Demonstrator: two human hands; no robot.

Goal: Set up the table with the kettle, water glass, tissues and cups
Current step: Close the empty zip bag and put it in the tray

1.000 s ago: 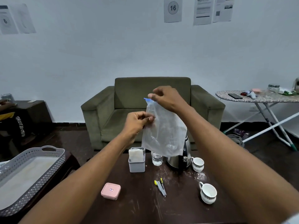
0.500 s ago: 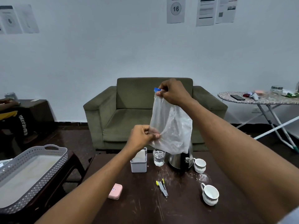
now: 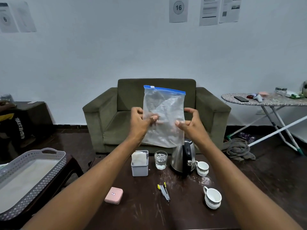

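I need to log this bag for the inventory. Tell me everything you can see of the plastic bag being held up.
The zip bag is clear, crinkled plastic with a blue seal strip and a white slider at its top left. It looks empty and is held upright above the table, in front of the armchair. The left hand and the right hand pinch its side edges. Its bottom edge overlaps the kettle's top in this view.

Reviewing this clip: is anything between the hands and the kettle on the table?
Yes. Both hands, left hand and right hand, hold up a clear zip bag. Its lower edge hangs in front of the top of the kettle; the bag must go before either hand can reach.
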